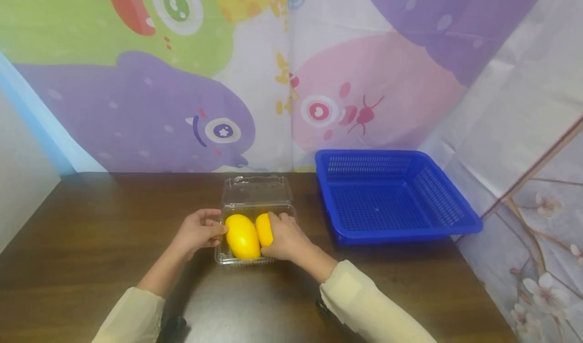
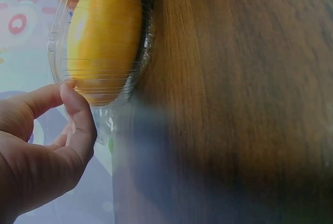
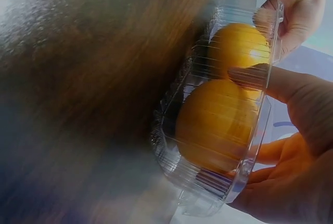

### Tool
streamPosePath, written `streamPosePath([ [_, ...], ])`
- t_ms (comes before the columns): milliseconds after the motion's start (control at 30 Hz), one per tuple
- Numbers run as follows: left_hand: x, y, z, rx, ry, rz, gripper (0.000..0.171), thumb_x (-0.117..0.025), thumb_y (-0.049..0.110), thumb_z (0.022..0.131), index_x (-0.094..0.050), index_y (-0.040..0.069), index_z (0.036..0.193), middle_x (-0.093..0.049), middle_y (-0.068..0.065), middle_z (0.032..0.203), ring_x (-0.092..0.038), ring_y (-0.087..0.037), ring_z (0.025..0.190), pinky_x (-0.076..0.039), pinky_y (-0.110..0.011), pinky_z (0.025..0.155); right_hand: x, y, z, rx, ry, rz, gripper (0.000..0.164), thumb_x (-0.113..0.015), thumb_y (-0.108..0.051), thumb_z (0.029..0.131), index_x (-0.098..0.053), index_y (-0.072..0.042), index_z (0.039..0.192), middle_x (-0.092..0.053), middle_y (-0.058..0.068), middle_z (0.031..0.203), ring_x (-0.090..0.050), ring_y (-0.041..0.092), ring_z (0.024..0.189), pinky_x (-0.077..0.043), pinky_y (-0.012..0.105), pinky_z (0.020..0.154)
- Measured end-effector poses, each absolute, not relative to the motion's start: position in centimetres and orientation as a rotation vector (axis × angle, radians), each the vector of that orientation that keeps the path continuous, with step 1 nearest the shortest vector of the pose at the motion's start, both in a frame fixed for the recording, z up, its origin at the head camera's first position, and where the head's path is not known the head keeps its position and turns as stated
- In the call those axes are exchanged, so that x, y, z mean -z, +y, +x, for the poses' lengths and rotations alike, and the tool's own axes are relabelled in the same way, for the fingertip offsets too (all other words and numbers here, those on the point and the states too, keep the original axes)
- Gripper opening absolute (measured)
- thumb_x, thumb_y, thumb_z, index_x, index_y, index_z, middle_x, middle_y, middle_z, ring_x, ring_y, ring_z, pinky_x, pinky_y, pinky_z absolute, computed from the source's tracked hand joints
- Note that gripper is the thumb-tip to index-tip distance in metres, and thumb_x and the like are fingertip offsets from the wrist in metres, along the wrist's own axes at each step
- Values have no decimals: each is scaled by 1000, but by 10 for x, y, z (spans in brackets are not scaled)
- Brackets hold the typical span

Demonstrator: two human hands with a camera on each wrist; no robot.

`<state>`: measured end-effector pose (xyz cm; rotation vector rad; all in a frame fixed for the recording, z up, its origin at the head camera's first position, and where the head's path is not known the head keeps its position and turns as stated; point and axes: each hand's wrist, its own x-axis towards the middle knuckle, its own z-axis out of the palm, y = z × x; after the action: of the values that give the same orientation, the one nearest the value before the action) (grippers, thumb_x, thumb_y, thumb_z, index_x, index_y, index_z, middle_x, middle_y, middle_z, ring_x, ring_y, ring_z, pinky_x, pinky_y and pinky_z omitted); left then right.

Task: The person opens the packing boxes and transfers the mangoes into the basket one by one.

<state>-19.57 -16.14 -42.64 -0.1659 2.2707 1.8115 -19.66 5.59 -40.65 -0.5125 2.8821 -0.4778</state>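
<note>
A clear plastic clamshell box [image 1: 223, 258] lies on the table with its lid [image 1: 257, 190] folded back. Inside are two yellow mangoes side by side, the left one [image 1: 243, 237] in full view and the right one [image 1: 263, 230] partly covered by my right hand [image 1: 286, 238]. That hand reaches into the box and grips the right mango [image 3: 216, 125], its thumb between the two fruits. My left hand [image 1: 198, 231] pinches the box's left rim; in the left wrist view, thumb and forefinger meet at the rim beside the left mango [image 2: 106, 36].
To the right of the box stands a blue plastic basket [image 1: 455, 225] with slotted walls. The brown wooden table [image 1: 114, 211] runs back to a cartoon-printed cloth [image 1: 273, 145]. A flowered cloth [image 1: 537, 247] hangs along the right side.
</note>
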Motion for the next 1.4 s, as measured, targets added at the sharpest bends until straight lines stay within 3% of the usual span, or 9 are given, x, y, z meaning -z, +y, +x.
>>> streamPosePath([
  [533,429,-160,-196,-1817,2253,-187,59,-64,4,85,-35,-9,135,-59,-10,89,-57,-13,65,-56,-23,61,415,54,-203,557,2827,-416,92,-76,-30,66,-34,-8,143,-48,19,125,-49,30,111,-47,42,92],
  [1133,431,-157,-195,-1815,2271,-223,58,-65,4,85,-36,-8,134,-59,-14,94,-57,-13,66,-57,-23,61,418,55,-211,577,2834,-453,97,-82,-25,59,-35,-11,143,-49,17,117,-51,27,99,-50,37,79],
  [1400,428,-158,-196,-1832,2281,-232,58,-65,3,84,-37,-9,133,-59,-12,91,-56,-13,64,-56,-23,60,405,58,-209,709,2845,-471,91,-81,-23,64,-37,-12,142,-48,19,125,-50,30,109,-50,42,88],
])
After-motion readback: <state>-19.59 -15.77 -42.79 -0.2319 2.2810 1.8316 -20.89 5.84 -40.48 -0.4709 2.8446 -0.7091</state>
